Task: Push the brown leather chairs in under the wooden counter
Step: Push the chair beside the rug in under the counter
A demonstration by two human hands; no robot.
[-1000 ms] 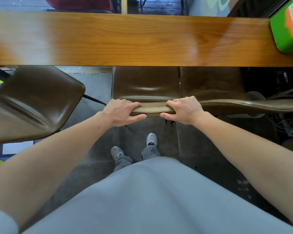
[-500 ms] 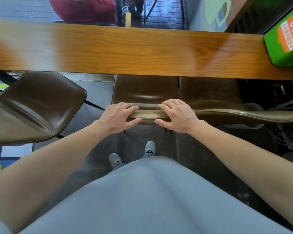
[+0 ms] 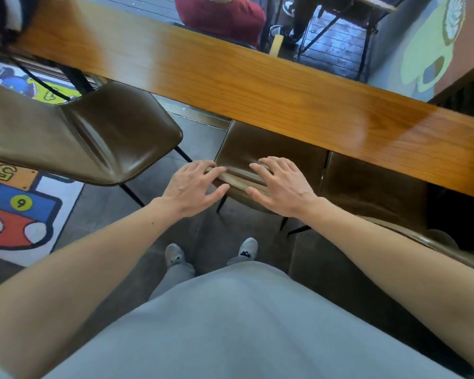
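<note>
Now spread and straight, clamped on nothing: fingers of left hand [image 3: 192,187] and right hand [image 3: 282,187] laid loosely along the top edge of the middle brown leather chair [image 3: 271,143], tucked under the glossy wooden counter [image 3: 257,86]. Leftward, nearer the left hand, a second brown leather chair [image 3: 80,132] standing out from the counter, likely next.

Bright numbered play rug [image 3: 17,209] on grey floor [image 3: 203,138], left side; digits 5, 6 legible. Seated person in red top [image 3: 225,17], top centre. Slatted decking [image 3: 337,47] beside. Yellow-green wall graphic [image 3: 427,50], top right.
</note>
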